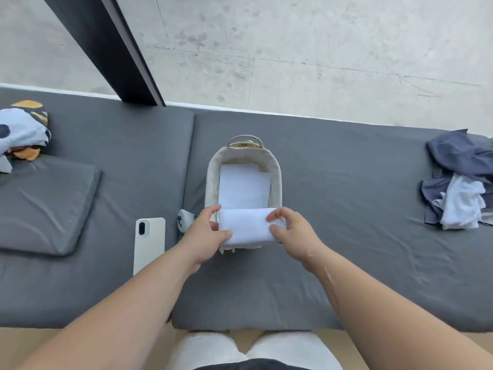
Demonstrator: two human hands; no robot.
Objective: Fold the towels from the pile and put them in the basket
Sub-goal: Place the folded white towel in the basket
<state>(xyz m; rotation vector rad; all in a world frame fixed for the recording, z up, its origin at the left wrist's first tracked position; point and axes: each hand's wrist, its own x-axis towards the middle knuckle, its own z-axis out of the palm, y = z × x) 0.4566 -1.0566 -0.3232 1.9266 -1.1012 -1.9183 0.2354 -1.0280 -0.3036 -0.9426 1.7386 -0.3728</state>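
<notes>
Grey cushioned mats cover the low platform, with pale concrete floor beyond and a dark beam slanting across the upper left; a cream fabric-lined basket with a rope handle sits in the middle of the mats, and a folded white towel lies flat inside it at the far end; over the near rim of the basket both hands hold a second folded white towel, thick and rolled-looking, its loose edges hanging at the lower left; the left hand grips the towel's left end, thumb on top and fingers curled beneath; the right hand pinches the right end, thumb and forefinger closed on the cloth; whether the towel already rests on the basket's rim or is carried clear of it cannot be told; well off to the right lies the pile of unfolded cloths, dark blue and white mixed; a white phone lies face down left of the basket, and a small grey object sits just beside the basket's near left corner, partly behind the left hand; a flat grey cushion lies further left, with a bundle of patterned fabric at the far left edge
</notes>
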